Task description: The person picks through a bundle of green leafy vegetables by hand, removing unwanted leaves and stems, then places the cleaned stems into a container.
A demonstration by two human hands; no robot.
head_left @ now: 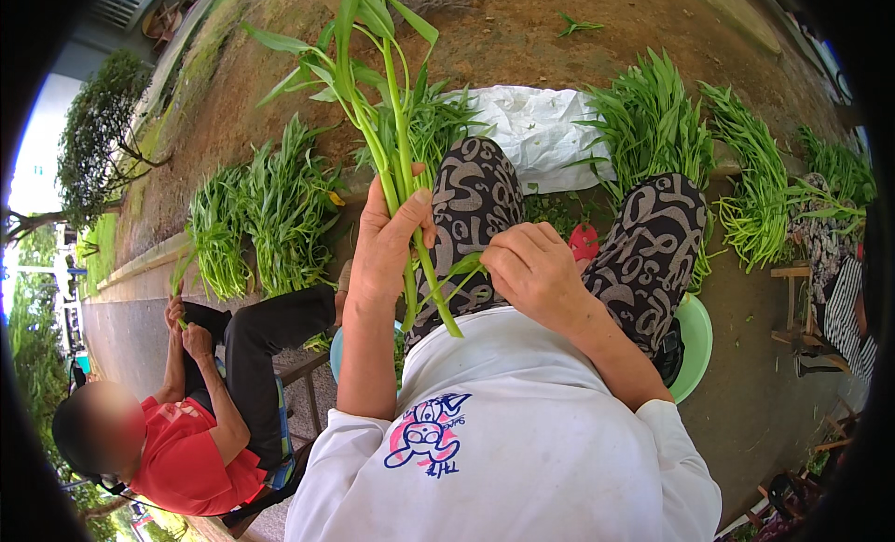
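Long, thick green stalks of a leafy vegetable that looks like water spinach [403, 137] stand upright in my left hand [393, 227]. Its fingers and thumb are wrapped round them above my left thigh. The leafy tops reach up past the far side of my knees, and the cut ends hang below the hand. My right hand [543, 270], fingers pinched together, is at the tip of a thin side shoot [462, 270] near the lower stalks. Its fingertips are partly hidden.
Bundles of the same greens lie left [291, 211] and right [660, 123], beside a white plastic sheet [536, 137]. A green basin [697, 346] and a blue basin [337, 356] flank me. At left sits a person in red [200, 449]; wooden stools [792, 304] stand at right.
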